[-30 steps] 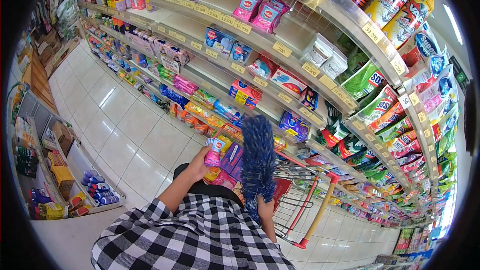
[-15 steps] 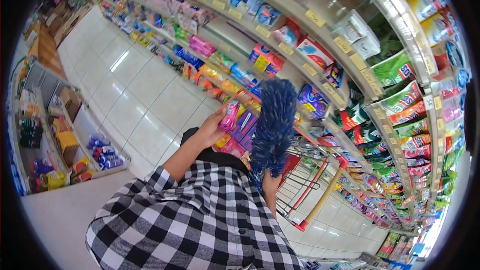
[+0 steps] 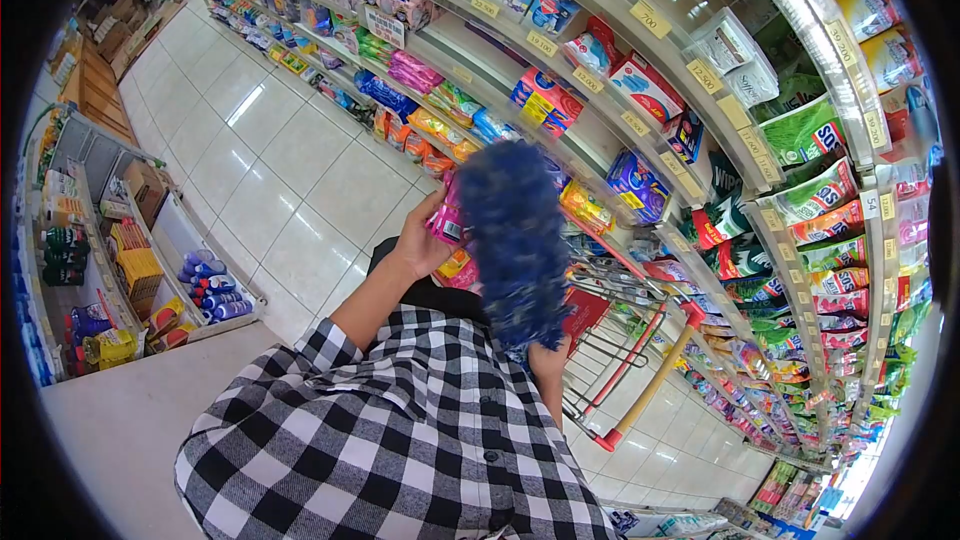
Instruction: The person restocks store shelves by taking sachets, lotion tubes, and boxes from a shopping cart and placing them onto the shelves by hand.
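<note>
My left hand [image 3: 422, 240] grips a pink packet [image 3: 447, 215] in front of my body, its fingers wrapped round the near side. The lower end of a fluffy blue duster [image 3: 512, 240] is in my right hand [image 3: 547, 360]. The duster stands upright, slightly blurred, with its head just right of the pink packet, and covers part of the goods behind it. Below the packet, part of a pink and yellow package [image 3: 457, 270] shows.
A shopping cart with a red and yellow handle [image 3: 650, 380] stands at my right. Stocked shelves with price tags [image 3: 650, 18] curve across the front and right. Low shelves with bottles and boxes [image 3: 135, 260] are at the left, beside the tiled floor [image 3: 270, 160].
The duster has moved left and now overlaps the area beside the pink packet. The packet has turned to show its side. The view has shifted, with the upper shelves now higher in the picture.
</note>
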Tool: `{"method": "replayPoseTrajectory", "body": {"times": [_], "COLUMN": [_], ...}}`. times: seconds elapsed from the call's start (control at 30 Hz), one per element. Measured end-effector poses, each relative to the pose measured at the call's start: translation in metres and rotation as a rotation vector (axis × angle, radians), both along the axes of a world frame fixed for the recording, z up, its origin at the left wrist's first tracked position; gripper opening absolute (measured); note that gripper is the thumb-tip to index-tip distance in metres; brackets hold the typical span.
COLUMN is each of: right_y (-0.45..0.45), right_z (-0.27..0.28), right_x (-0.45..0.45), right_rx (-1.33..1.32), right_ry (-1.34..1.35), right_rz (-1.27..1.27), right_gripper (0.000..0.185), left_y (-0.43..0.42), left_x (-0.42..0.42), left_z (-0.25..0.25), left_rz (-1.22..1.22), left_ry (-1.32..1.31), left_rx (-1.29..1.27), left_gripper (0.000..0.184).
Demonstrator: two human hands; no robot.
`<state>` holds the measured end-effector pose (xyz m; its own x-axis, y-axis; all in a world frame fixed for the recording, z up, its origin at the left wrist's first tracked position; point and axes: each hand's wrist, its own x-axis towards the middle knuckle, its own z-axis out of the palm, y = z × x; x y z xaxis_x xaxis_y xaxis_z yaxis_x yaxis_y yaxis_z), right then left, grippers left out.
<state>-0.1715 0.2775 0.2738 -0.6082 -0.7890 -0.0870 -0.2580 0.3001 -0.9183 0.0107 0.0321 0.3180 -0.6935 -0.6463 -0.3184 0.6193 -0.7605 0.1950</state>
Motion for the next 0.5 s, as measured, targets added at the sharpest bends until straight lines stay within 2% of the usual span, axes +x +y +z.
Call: {"method": "replayPoseTrajectory", "body": {"times": [0.07, 0.1, 0.13, 0.17, 0.23, 0.3, 0.37, 0.4, 0.43, 0.5], "right_y": [-0.008, -0.008, -0.002, -0.003, -0.015, -0.012, -0.003, 0.000, -0.002, -0.009], "right_z": [0.009, 0.010, 0.004, -0.002, -0.003, -0.003, -0.008, 0.008, 0.018, 0.027], "right_x": [-0.001, -0.001, -0.001, -0.002, 0.003, 0.008, 0.005, 0.001, 0.004, 0.008], "right_rx": [0.019, 0.034, 0.255, 0.254, 0.038, -0.007, -0.182, -0.139, -0.141, 0.036], "right_ry": [0.091, 0.179, 0.174, 0.175, -0.041, 0.057, 0.106, 0.092, 0.092, 0.432], "right_rz": [0.061, 0.122, 0.035, 0.039, -0.276, -0.366, -0.206, 0.010, 0.002, 0.119], "right_gripper": [0.012, 0.011, 0.031, 0.031, 0.016, 0.017, 0.014, 0.013, 0.013, 0.014], "left_y": [0.003, 0.002, -0.001, -0.003, -0.003, -0.005, -0.007, -0.007, -0.003, -0.002], "left_x": [0.001, 0.002, 0.004, 0.006, 0.008, 0.009, 0.007, 0.005, 0.004, 0.001], "left_z": [0.030, 0.021, 0.007, -0.006, -0.001, -0.002, -0.002, -0.001, 0.006, 0.003], "left_rz": [0.050, 0.047, 0.022, 0.002, 0.017, 0.009, 0.028, 0.041, 0.057, 0.005], "left_ry": [-0.118, -0.119, -0.045, 0.029, 0.007, 0.034, -0.014, -0.061, -0.170, -0.157], "left_rx": [0.171, 0.173, 0.073, -0.030, -0.026, -0.060, -0.032, -0.005, 0.017, 0.032], "left_gripper": [0.040, 0.040, 0.039, 0.038, 0.039, 0.036, 0.037, 0.037, 0.042, 0.043]}}
